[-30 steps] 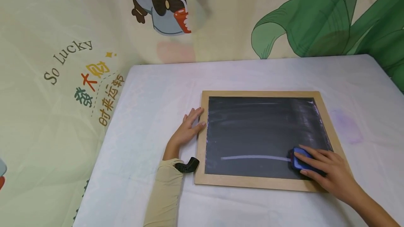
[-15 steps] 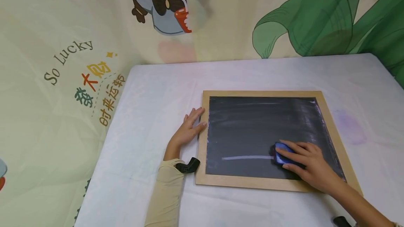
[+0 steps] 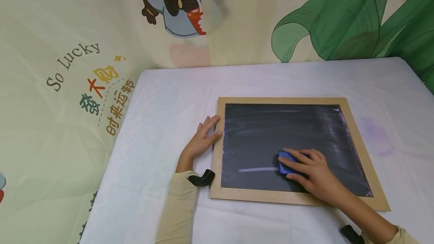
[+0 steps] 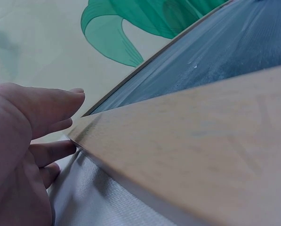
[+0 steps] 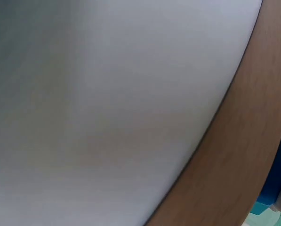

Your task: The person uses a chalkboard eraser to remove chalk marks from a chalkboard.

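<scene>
A chalkboard (image 3: 261, 134) in a light wooden frame lies flat on the cloth-covered table. Across its lower part runs a pale chalk line (image 3: 257, 170). My right hand (image 3: 315, 170) grips a blue chalkboard eraser (image 3: 283, 167), pressed to the board at the right end of that line; the palm side is hidden. The left hand (image 3: 200, 142) has its fingers extended, fingertips on the frame's left side. In the left wrist view its fingers (image 4: 55, 101) reach the edge of the wooden frame (image 4: 178, 141). The right wrist view shows mostly tablecloth and wooden frame (image 5: 239, 150).
White cloth (image 3: 162, 123) covers the table, with a faint purple smudge (image 3: 375, 136) right of the board. Behind stands a printed curtain (image 3: 237, 18). Black wrist devices sit on the left arm (image 3: 202, 178) and right arm (image 3: 352, 233). Faint chalk haze marks the board's upper right.
My right hand has slid the eraser leftward along the chalk line, and the line has become shorter from its right end. The left hand stays at the frame.
</scene>
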{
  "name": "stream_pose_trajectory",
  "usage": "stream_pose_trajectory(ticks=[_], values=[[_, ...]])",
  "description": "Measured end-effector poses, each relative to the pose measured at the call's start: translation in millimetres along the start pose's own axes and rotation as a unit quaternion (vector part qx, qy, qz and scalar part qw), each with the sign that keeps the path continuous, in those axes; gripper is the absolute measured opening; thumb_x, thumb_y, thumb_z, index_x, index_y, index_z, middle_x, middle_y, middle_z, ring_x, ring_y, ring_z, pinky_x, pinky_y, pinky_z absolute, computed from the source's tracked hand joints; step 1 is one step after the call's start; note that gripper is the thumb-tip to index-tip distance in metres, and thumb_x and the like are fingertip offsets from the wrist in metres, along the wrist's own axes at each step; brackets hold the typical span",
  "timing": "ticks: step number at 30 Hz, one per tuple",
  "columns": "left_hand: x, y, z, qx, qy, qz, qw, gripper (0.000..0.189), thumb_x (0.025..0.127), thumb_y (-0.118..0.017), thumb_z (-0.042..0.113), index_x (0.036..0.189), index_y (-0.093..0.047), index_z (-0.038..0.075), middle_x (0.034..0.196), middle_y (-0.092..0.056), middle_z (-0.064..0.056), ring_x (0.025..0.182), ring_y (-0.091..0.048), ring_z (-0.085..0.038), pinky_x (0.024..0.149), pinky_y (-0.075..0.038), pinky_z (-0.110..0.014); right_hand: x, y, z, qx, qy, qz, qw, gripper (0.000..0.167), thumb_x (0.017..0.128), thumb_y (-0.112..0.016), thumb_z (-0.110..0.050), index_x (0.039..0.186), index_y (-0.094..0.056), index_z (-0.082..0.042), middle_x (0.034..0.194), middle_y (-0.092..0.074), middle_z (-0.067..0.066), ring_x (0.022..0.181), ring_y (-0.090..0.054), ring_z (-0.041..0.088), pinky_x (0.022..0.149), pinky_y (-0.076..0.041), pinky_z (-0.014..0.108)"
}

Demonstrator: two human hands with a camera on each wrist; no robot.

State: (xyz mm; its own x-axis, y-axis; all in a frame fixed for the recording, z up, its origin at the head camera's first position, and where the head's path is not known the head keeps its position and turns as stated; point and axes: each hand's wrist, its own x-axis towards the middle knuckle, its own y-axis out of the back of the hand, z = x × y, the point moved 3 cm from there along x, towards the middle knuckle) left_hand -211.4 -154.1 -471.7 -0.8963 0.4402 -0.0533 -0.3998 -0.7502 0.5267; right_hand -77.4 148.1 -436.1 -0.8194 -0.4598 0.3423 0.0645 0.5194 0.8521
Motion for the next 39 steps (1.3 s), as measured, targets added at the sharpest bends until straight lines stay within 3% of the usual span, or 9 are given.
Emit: stream_pose_trajectory(ticks=[16,26,39], values=[[0.4,0.1,-1.8,-0.005,-0.015,0.003,0.9999,0.057,0.092,-0.053,0.022,0.143,-0.030,0.010,0.151,-0.024,-0.007,0.143,-0.004,-0.023,0.116,0.007,-0.040,34.1,-23.2,-27.4,0.001,0.010,-0.035,0.9993,0.051,0.073,-0.073,-0.019,0.122,-0.060,-0.019,0.130,-0.053,0.013,0.106,-0.047,0.031,0.090,-0.027,0.060],[-0.7,2.2,-1.5,-0.006,-0.009,0.002,0.9999,0.057,0.093,-0.052,0.022,0.143,-0.030,0.010,0.151,-0.023,-0.008,0.143,-0.005,-0.023,0.116,0.007,-0.040,48.0,-36.2,-41.6,-0.005,0.018,-0.043,0.9989,0.050,0.073,-0.073,-0.022,0.121,-0.061,-0.019,0.131,-0.053,0.012,0.105,-0.048,0.031,0.092,-0.028,0.059],[0.3,0.9,-0.6,-0.003,-0.005,0.002,1.0000,0.056,0.093,-0.051,0.023,0.143,-0.030,0.010,0.151,-0.024,-0.007,0.143,-0.005,-0.022,0.116,0.007,-0.040,63.8,-49.5,-60.7,-0.006,0.001,-0.062,0.9981,0.044,0.079,-0.069,-0.028,0.122,-0.061,-0.022,0.134,-0.050,0.008,0.109,-0.047,0.030,0.097,-0.027,0.059]])
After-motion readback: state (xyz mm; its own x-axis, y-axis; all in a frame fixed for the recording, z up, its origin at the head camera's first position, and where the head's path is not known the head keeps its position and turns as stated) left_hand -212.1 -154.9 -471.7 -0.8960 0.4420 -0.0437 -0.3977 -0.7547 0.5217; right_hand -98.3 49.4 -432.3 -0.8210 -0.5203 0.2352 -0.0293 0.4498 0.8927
